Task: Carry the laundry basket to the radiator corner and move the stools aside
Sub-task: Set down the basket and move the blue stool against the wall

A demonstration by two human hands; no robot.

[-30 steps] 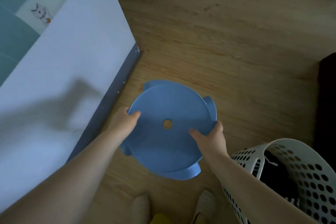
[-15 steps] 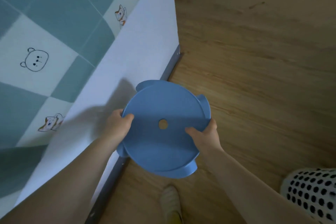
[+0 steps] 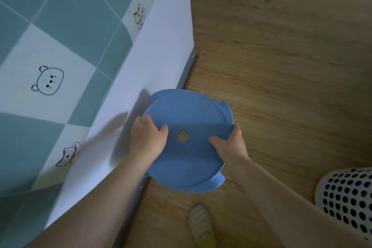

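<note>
A round blue plastic stool (image 3: 193,119) with a small hole in the middle of its seat is seen from above, right beside the bed's corner. My left hand (image 3: 148,139) grips the seat's left rim, thumb on top. On the right rim sits my right hand (image 3: 229,145), also gripping, thumb on the seat. The stool's legs are mostly hidden under the seat. The white perforated laundry basket (image 3: 346,197) stands on the floor at the lower right, partly cut off by the frame.
A bed (image 3: 157,50) with a white sheet and a teal checked cover with cartoon animals fills the left side; its grey frame edge (image 3: 187,74) meets the wooden floor (image 3: 281,56). My slippered foot (image 3: 201,223) is below the stool.
The view has swung left toward the bed, so the stool now sits close against the bed's side. The basket has slid toward the frame's right edge. Both hands keep their grip.
</note>
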